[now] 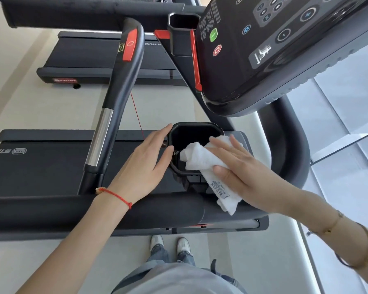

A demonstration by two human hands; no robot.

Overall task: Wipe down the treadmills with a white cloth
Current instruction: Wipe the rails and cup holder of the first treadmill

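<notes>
A black treadmill [51, 172] stands in front of me, seen from its side. Its black cup holder [194, 128] sits below the console [274, 49]. My right hand [242, 168] presses a folded white cloth [200, 158] against the cup holder's right rim and into its opening; a printed label hangs from the cloth's lower end. My left hand [145, 166] lies flat with fingers together against the cup holder's left rim, holding nothing. A red string bracelet circles my left wrist.
A black handrail [119, 85] with a red stop button and chrome section rises left of the cup holder. A padded side bar [94, 211] runs across in front of me. A second treadmill [98, 60] stands beyond. My feet [170, 245] are on the pale floor.
</notes>
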